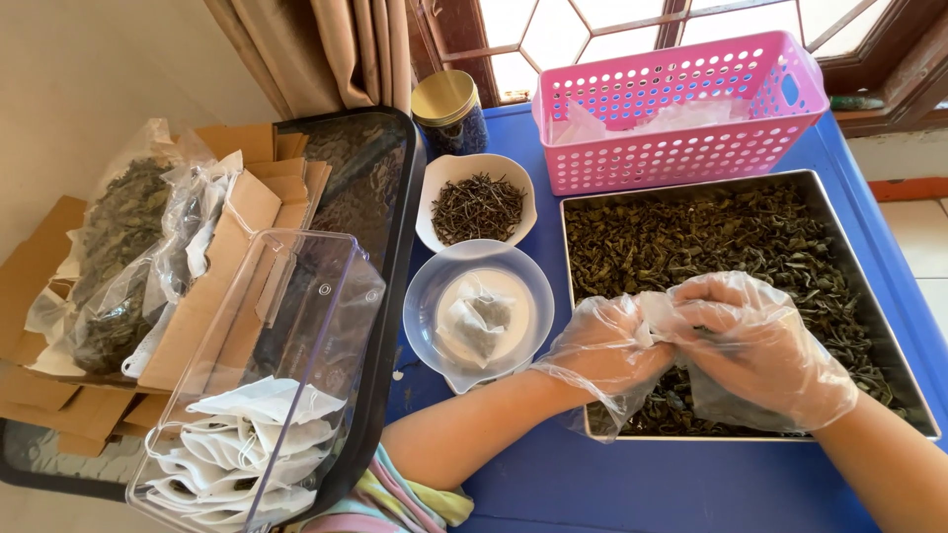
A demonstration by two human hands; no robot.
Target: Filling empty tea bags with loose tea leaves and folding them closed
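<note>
— What have your hands got there?

— My left hand point(604, 347) and right hand point(755, 345), both in loose plastic gloves, meet over the near edge of the metal tray point(894, 347) of dried leaves point(711, 237). The fingers are curled shut around a small white filter bag point(652, 308), pinched between them above the tray, I think so spills drop back in.

— And the filled one?

— It lies in the clear bowl point(425, 296) left of the tray, on the blue tabletop point(632, 484).

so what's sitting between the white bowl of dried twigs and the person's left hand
In the head view, a clear round dish holding one filled tea bag lies between the white bowl and the gloved left hand, on the blue table.
</note>
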